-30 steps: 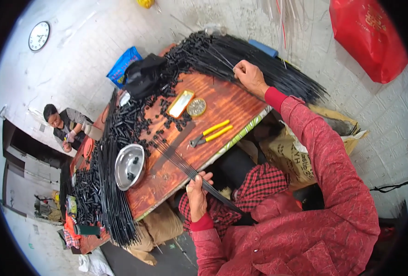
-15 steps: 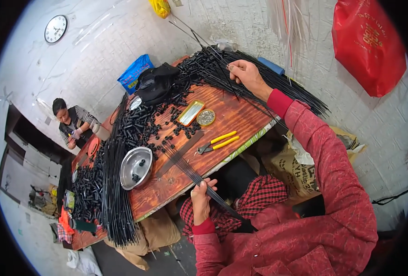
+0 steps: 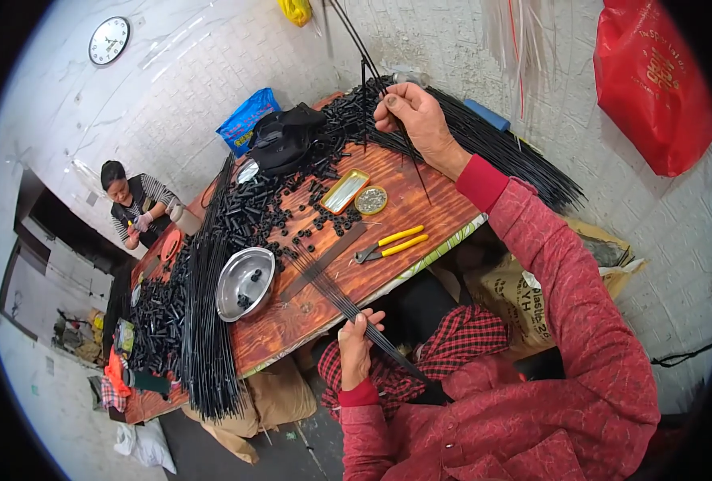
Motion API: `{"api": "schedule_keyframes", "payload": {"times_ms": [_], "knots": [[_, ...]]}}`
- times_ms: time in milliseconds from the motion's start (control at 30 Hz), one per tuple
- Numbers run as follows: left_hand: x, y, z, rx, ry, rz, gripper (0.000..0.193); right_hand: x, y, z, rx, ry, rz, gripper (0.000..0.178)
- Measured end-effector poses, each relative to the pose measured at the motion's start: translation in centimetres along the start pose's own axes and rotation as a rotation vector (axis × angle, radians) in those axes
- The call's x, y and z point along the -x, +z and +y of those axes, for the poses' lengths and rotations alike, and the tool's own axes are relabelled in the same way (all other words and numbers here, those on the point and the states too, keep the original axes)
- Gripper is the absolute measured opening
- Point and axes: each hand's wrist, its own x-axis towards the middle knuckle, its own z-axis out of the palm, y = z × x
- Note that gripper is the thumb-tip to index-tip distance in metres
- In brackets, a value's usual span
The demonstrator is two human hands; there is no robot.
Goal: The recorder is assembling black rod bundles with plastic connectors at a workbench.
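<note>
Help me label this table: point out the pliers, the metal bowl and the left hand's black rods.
Pliers (image 3: 398,236): head view, on the upper yellow handle.
Metal bowl (image 3: 234,277): head view, on bare inner wall.
Black rods (image 3: 341,298): head view, on their upper stretch.

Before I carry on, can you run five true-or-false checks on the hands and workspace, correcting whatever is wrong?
1. The left hand holds a bundle of thin black rods. True.
2. The right hand is empty. False: it grips several thin black rods.
3. The yellow-handled pliers lie on the wooden table. True.
4. The oval metal bowl has nothing in it. False: a few small black pieces lie inside.
5. The wall clock is on the picture's right side. False: it is at upper left.
</note>
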Motion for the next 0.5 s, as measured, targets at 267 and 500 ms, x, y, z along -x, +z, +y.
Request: {"api": "schedule_keyframes", "payload": {"times_ms": [267,500], "knots": [[-0.3,-0.2,-0.1,-0.013,0.010,-0.015,0.040,5.5,-5.3,9.4,0.104,0.089,0.129,0.017],[-0.1,-0.2,0.2,-0.034,-0.005,0.004,0.041,8.7,-8.5,12.0,0.097,0.097,0.154,0.015]]}}
